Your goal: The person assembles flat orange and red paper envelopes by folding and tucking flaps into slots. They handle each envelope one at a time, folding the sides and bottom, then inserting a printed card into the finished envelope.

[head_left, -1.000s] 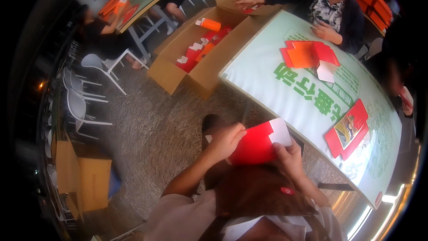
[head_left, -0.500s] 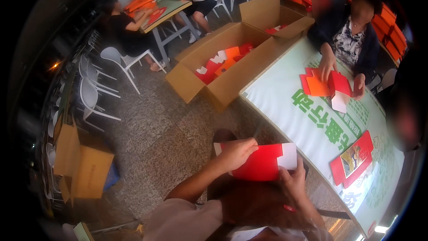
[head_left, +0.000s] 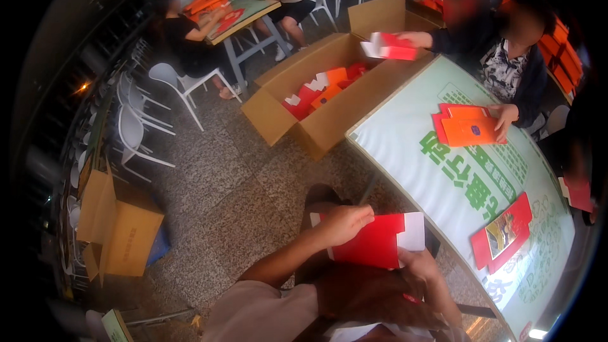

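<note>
A red folding carton with white flaps is held in front of my lap. My left hand is closed at its upper left edge, fingers together and reaching across its top. At the lower right corner, just under the white flap, my right hand grips it with the thumb on the near face. The fingers behind the carton are hidden. On the table to my right lies a flat red carton with a printed picture.
A large open cardboard box holding red and orange cartons stands ahead. Across the table, a person's hand holds a folded red carton above it, the other touching an orange carton. Another cardboard box and white chairs are at left.
My right hand has slid down from the white flap's side to the carton's lower corner. The co-worker's folded red carton has moved from the table to above the cardboard box.
</note>
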`<state>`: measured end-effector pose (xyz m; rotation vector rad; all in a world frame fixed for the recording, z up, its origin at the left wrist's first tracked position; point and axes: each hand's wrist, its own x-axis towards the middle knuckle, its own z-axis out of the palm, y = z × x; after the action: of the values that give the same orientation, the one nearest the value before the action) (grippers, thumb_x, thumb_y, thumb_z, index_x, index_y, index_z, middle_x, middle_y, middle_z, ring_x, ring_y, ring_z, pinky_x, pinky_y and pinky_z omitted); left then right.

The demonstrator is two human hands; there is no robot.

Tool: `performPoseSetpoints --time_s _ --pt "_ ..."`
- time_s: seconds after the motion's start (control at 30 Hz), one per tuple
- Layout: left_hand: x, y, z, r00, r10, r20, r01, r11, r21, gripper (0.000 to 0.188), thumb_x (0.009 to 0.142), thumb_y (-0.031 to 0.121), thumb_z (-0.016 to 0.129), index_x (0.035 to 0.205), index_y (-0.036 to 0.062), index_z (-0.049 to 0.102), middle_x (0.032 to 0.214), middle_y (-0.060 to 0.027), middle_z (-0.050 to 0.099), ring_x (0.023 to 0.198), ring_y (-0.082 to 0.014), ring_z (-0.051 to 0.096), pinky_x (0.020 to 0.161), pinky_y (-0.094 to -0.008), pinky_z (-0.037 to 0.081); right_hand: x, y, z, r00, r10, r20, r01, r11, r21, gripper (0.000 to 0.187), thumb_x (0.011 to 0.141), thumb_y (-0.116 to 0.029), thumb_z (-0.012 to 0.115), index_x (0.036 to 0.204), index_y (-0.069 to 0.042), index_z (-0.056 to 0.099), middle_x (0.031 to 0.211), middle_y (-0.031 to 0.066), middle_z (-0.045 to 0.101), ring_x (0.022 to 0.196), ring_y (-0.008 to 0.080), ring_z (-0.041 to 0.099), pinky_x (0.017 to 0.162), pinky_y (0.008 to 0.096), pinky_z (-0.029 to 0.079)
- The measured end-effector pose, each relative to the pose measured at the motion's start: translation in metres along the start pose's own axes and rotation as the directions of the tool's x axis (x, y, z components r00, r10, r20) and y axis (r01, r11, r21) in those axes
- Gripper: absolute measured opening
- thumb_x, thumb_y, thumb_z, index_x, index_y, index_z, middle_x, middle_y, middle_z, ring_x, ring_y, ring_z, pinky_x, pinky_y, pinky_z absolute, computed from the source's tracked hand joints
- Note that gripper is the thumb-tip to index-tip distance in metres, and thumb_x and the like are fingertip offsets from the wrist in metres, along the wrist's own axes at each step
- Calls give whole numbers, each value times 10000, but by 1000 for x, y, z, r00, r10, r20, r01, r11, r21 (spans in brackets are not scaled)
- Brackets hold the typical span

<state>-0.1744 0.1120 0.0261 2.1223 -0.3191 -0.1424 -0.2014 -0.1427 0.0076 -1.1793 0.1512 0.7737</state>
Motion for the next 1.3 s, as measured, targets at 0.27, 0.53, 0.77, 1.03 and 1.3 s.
performPoseSetpoints --time_s 0.27,0.53,0.77,1.03,1.3 --pt "-4 -24 5 996 -29 81 33 998 -44 252 981 212 619 1112 8 687 987 -187 718 874 -277 704 782 -360 533 12 15 -14 999 32 -39 -39 982 -184 277 963 -186 652 1183 -18 636 1012 66 684 832 149 647 666 279 530" --pt "-12 -44 17 978 -60 199 59 998 10 438 971 271 654 1308 -4 604 1157 -216 695 1039 -300 686 908 -370 525 22 40 -18 989 45 -140 -79 966 -245 273 975 -230 618 1130 -11 666 939 78 703 759 170 660 588 280 524" --pt "-5 -41 10 949 -41 312 32 999 33 624 950 414 652 1349 -53 544 1193 -278 660 1088 -389 663 938 -397 519 26 36 -21 986 90 -137 -115 975 -189 285 970 -205 613 1172 -9 660 997 83 703 870 173 665 677 322 552" --pt "-12 -14 6 974 -141 177 128 988 85 702 897 452 712 1369 -28 515 1362 -264 563 1264 -385 555 1066 -415 442 12 33 -16 995 38 -95 -51 988 -143 310 972 -202 624 1202 6 650 1067 95 698 919 186 660 760 336 551" --pt "-22 -40 16 988 4 157 -36 979 202 726 874 498 722 1337 -35 551 1305 -261 602 1231 -397 574 1058 -436 448 16 33 -15 988 68 -137 -95 975 -201 340 974 -244 616 1205 3 647 1076 99 700 925 190 652 732 333 539"
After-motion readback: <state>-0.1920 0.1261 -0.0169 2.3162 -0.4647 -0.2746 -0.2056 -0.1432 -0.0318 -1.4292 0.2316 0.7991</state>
